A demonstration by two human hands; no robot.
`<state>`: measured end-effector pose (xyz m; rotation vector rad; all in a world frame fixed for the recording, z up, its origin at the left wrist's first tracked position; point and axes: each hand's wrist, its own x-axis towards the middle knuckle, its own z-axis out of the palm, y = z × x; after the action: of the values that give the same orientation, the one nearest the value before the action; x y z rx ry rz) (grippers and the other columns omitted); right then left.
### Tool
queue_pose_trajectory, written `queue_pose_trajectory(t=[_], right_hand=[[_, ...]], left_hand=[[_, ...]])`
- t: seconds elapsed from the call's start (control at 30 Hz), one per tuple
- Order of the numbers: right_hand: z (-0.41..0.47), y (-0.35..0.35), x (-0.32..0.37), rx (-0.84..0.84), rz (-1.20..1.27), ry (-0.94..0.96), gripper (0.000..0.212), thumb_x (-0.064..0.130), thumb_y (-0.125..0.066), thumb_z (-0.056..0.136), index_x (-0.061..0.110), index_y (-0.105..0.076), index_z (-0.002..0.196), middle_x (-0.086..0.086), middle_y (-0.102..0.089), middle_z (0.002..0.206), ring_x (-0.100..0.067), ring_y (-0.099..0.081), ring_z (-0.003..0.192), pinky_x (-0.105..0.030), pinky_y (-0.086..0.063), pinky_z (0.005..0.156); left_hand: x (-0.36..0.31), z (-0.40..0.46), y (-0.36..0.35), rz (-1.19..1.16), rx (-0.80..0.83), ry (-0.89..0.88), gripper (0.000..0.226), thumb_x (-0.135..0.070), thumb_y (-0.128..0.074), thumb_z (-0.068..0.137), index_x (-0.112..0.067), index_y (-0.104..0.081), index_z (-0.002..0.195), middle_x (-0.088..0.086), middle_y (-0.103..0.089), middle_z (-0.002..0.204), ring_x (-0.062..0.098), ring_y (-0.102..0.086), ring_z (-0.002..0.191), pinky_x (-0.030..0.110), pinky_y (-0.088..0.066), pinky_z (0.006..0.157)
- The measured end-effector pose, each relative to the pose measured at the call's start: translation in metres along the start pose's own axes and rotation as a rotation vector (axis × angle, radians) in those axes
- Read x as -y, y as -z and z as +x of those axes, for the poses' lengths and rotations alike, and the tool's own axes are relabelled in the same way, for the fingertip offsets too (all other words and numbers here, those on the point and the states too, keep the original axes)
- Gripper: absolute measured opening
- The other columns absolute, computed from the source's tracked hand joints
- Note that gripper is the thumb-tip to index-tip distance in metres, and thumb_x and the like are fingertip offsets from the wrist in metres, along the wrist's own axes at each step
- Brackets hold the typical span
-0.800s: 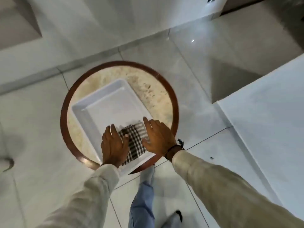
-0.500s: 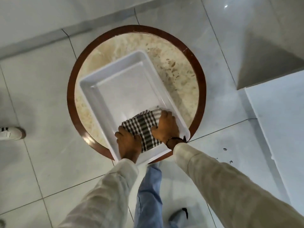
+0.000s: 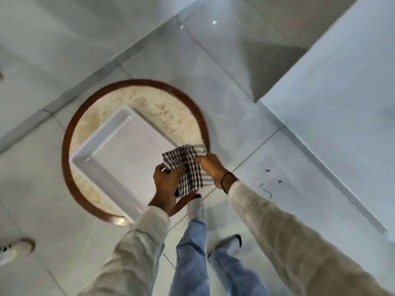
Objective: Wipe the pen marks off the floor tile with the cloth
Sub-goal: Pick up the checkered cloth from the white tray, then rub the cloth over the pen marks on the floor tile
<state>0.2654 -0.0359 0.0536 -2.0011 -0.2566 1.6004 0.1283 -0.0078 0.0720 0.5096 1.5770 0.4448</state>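
A black-and-white checked cloth [image 3: 188, 165] hangs in the air above the near right corner of the white tray [image 3: 100, 174]. My left hand [image 3: 167, 184] grips its lower left part and my right hand [image 3: 211, 167] grips its right side. Small black pen marks [image 3: 266, 188] show on the grey floor tile [image 3: 284, 199] to the right of my right hand, well below the cloth. The tray holds nothing now.
The tray rests on a round stone-topped table with a brown rim [image 3: 66, 146]. My legs in blue jeans [image 3: 192, 253] stand below it. Another person's white shoe [image 3: 15, 249] is at the lower left. A pale raised slab [image 3: 331, 107] fills the right.
Both hands pressed on the cloth in the tray, closed on it, and lifted it up and to the right, out of the tray. The view shifted, bringing the pen marks into sight.
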Motion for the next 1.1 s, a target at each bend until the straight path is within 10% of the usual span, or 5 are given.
queue_pose_trajectory(t=[0.27, 0.37, 0.57, 0.77, 1.1], right_hand=[[-0.072, 0.178, -0.095, 0.033, 0.767, -0.04, 0.073, 0.071, -0.024, 0.104, 0.016, -0.07, 0.118, -0.004, -0.081, 0.09, -0.02, -0.078, 0.077, -0.026, -0.063, 0.073], [-0.072, 0.226, -0.156, -0.046, 0.885, -0.016, 0.086, 0.082, -0.027, 0.097, 0.009, -0.067, 0.123, -0.013, -0.074, 0.104, -0.031, -0.07, 0.093, -0.043, -0.053, 0.101], [-0.013, 0.279, -0.312, -0.445, 0.907, -0.144, 0.042, 0.04, -0.079, 0.09, 0.007, -0.077, 0.117, -0.018, -0.081, 0.119, -0.027, -0.082, 0.093, -0.04, -0.067, 0.089], [0.133, 0.298, -0.477, -0.751, 0.711, -0.326, 0.037, 0.028, -0.071, 0.087, 0.007, -0.075, 0.118, -0.018, -0.077, 0.12, -0.038, -0.073, 0.114, -0.05, -0.059, 0.105], [0.38, 0.276, -0.634, -0.963, -0.126, -0.34, 0.032, 0.021, -0.056, 0.094, 0.016, -0.068, 0.124, -0.02, -0.073, 0.125, -0.043, -0.069, 0.115, -0.044, -0.055, 0.09]], left_hand=[[0.071, -0.087, -0.168, 0.494, 0.496, -0.121, 0.021, -0.023, -0.055, 0.105, -0.009, -0.07, 0.108, 0.011, -0.074, 0.093, 0.017, -0.069, 0.064, 0.029, -0.057, 0.058], [0.117, -0.093, -0.212, 0.65, 0.557, -0.224, 0.029, -0.014, -0.047, 0.103, -0.005, -0.073, 0.109, 0.012, -0.075, 0.087, 0.021, -0.066, 0.059, 0.029, -0.051, 0.058], [0.225, -0.028, -0.266, 1.228, 0.628, -0.648, 0.032, -0.015, -0.051, 0.103, -0.005, -0.072, 0.125, 0.018, -0.075, 0.124, 0.037, -0.07, 0.115, 0.045, -0.055, 0.104], [0.348, 0.141, -0.298, 2.028, 0.67, -0.923, 0.063, -0.036, -0.033, 0.11, -0.015, -0.019, 0.168, 0.004, -0.006, 0.182, 0.029, -0.005, 0.168, 0.055, -0.015, 0.135], [0.51, 0.411, -0.33, 2.058, 0.619, -1.207, 0.072, -0.038, -0.028, 0.111, -0.008, -0.002, 0.17, 0.009, 0.011, 0.181, 0.03, 0.006, 0.169, 0.055, -0.005, 0.136]])
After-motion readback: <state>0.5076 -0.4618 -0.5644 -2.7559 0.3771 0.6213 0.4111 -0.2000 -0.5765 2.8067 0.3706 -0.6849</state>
